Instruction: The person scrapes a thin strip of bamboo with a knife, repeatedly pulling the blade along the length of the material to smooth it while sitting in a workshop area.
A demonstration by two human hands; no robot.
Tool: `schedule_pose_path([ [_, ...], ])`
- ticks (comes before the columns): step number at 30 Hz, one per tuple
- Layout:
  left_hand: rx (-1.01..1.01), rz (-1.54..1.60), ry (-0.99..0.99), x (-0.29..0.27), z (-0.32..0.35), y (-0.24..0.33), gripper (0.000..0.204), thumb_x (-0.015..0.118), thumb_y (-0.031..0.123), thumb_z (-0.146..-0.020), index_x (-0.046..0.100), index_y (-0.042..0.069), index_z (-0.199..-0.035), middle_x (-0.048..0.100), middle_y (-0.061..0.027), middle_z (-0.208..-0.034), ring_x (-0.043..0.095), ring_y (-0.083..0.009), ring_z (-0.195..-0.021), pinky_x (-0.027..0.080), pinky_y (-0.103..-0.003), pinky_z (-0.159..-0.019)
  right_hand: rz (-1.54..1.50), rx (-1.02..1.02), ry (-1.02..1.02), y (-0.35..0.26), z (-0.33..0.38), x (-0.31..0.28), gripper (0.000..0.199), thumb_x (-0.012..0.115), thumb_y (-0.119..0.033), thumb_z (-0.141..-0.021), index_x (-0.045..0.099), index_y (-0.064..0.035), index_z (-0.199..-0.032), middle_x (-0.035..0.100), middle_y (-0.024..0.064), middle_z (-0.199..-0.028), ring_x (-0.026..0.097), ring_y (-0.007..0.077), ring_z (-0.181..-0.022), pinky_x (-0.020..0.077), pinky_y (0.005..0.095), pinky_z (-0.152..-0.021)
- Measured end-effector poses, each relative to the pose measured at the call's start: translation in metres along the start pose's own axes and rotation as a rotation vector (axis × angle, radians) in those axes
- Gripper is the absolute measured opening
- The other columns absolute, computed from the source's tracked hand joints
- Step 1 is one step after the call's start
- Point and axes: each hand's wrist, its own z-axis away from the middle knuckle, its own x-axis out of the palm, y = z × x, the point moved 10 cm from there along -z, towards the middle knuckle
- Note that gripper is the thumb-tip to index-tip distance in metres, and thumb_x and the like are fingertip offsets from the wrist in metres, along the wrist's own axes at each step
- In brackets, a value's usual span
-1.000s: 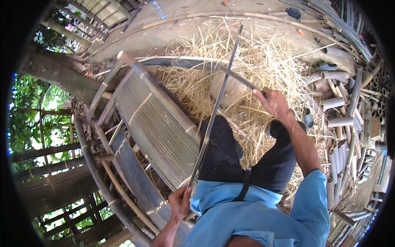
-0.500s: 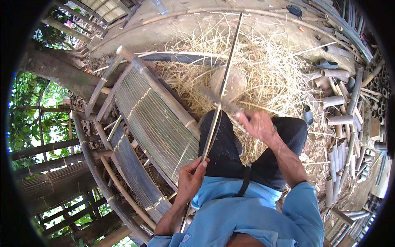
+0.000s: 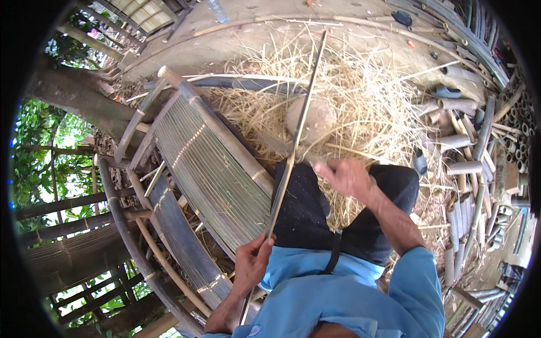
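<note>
My left hand (image 3: 252,260), low in the view, is closed around a long, thin bamboo strip (image 3: 300,127). The strip slants from beside my left forearm, past my left knee, to a tip over the straw. My right hand (image 3: 350,181) is closed above my lap, on the handle of a knife (image 3: 276,143) whose blade is smeared by motion. That blade crosses the strip near my left knee; whether it touches the strip I cannot tell. Beyond my knees a round, pale block (image 3: 311,118) sits among the straw-like shavings (image 3: 366,96), behind the strip.
A slatted bamboo bench (image 3: 217,169) stands close at my left, with a curved bamboo rail (image 3: 127,231) past it. Cut bamboo tubes (image 3: 465,167) are piled at the right. A dark sandal (image 3: 447,90) and a plastic bottle (image 3: 217,11) lie farther off.
My left hand has drawn back toward me with the bamboo strip, whose far tip sits lower. My right hand and the knife have shifted slightly left and nearer to me.
</note>
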Motion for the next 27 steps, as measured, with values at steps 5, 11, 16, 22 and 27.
schedule_pose_path([
  [5, 0.111, -0.068, 0.061, -0.015, 0.018, -0.009, 0.03, 0.066, 0.025, -0.101, 0.073, -0.001, -0.113, 0.05, 0.0097, -0.067, 0.039, -0.0012, -0.06, 0.028, -0.021, -0.051, -0.022, -0.042, -0.103, -0.001, -0.013, -0.005, 0.068, 0.052, -0.068, -0.094, 0.076, -0.0044, -0.09, 0.065, 0.0231, -0.063, 0.069, 0.0404, -0.063, 0.0567, 0.0495, -0.061],
  [11, 0.064, -0.091, 0.089, -0.028, 0.03, -0.021, 0.028, 0.068, 0.021, -0.099, 0.073, -0.004, -0.11, 0.056, 0.008, -0.071, 0.044, -0.0022, -0.063, 0.033, -0.021, -0.054, 0.1, -0.337, -0.15, -0.048, 0.009, 0.008, 0.074, 0.044, -0.07, -0.098, 0.076, -0.0042, -0.089, 0.061, 0.0177, -0.055, 0.066, 0.036, -0.055, 0.0554, 0.0493, -0.056],
  [16, -0.013, -0.068, 0.009, -0.028, 0.067, -0.035, 0.022, 0.074, 0.013, -0.093, 0.074, -0.004, -0.108, 0.064, 0.0004, -0.075, 0.054, -0.0046, -0.068, 0.041, -0.022, -0.059, 0.123, 0.053, -0.043, 0.109, -0.083, -0.019, 0.08, 0.039, -0.071, -0.099, 0.075, -0.0006, -0.092, 0.053, 0.0094, -0.053, 0.049, 0.0154, -0.043, 0.0436, 0.0434, -0.038],
  [22, -0.031, 0.026, 0.086, -0.039, 0.102, -0.021, 0.025, 0.064, 0.024, -0.099, 0.072, 0.002, -0.094, 0.053, 0.004, -0.059, 0.044, -0.0038, -0.049, 0.032, -0.022, -0.044, 0.365, 0.212, 0.186, 0.218, -0.128, -0.1, 0.078, 0.042, -0.065, -0.101, 0.073, 0.0044, -0.082, 0.062, 0.0277, -0.065, 0.068, 0.0362, -0.066, 0.0501, 0.0561, -0.064],
  [27, -0.275, 0.063, -0.055, -0.033, 0.066, -0.06, 0.036, 0.066, 0.026, -0.1, 0.071, -0.004, -0.119, 0.054, 0.0035, -0.065, 0.05, -0.0049, -0.059, 0.037, -0.02, -0.054, 0.041, 0.184, -0.001, 0.115, -0.099, -0.042, 0.074, 0.043, -0.067, -0.1, 0.074, 0.0009, -0.098, 0.062, 0.0175, -0.06, 0.067, 0.0325, -0.059, 0.0515, 0.0451, -0.051],
])
